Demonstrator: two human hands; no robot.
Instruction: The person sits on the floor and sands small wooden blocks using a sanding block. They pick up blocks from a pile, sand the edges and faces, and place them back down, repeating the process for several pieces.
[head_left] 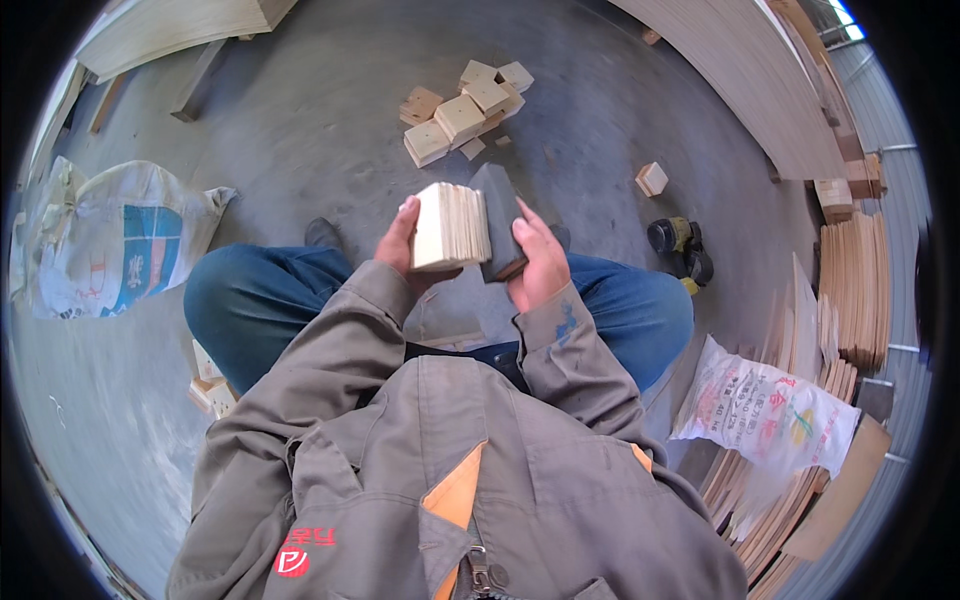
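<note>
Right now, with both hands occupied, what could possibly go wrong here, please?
The layered wooden block might slip, because the left hand holds it above the floor. The dark block in the right hand could drop likewise. The right knee is near the black-and-yellow power tool and may bump it.

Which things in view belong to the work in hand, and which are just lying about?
In the work:
- layered wooden block, held by the left hand
- dark block, held by the right hand
- pile of wooden blocks ahead, probably

Lying about, as far as this view shows:
- yellow-and-black tool
- left-side white sack
- right-side white sack
- stacked wooden sheets
</note>
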